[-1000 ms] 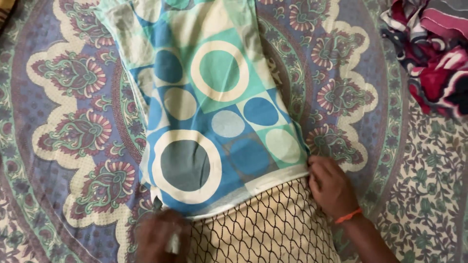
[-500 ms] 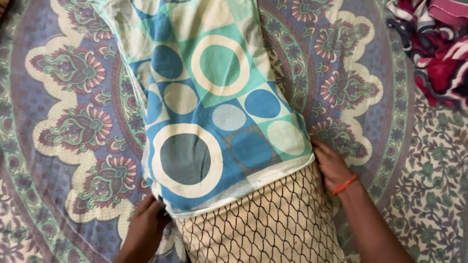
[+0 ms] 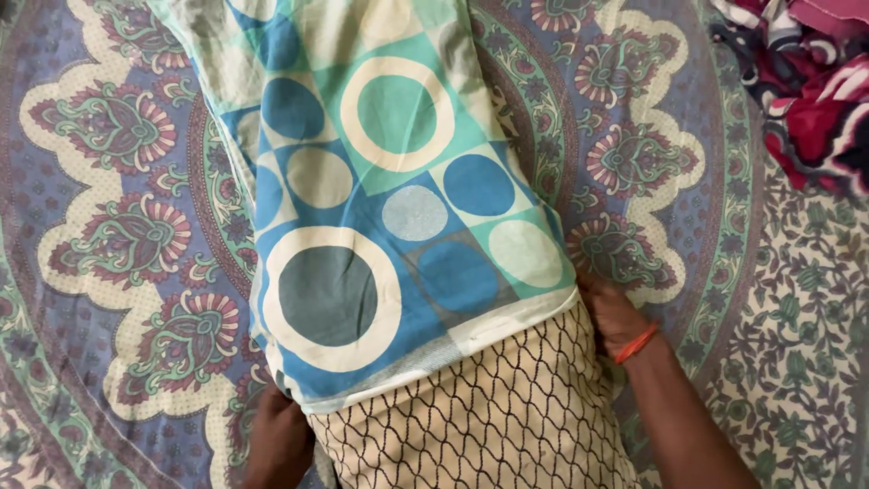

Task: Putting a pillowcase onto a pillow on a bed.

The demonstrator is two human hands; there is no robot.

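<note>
A cream pillow (image 3: 480, 412) with a dark net pattern lies on the bed, its far part inside a blue and green pillowcase (image 3: 380, 226) printed with circles. My left hand (image 3: 276, 439) grips the pillowcase's open edge at the pillow's left side. On the right side my right hand (image 3: 611, 312), with an orange band at the wrist, holds that same edge, its fingers tucked under the cloth.
A patterned bedsheet (image 3: 118, 226) in blue, green and cream covers the bed. A heap of red, pink and dark clothes (image 3: 815, 100) lies at the top right.
Both hands have slid further along the pillow's sides with the pillowcase edge. The fingers of each hand are now partly hidden under the cloth.
</note>
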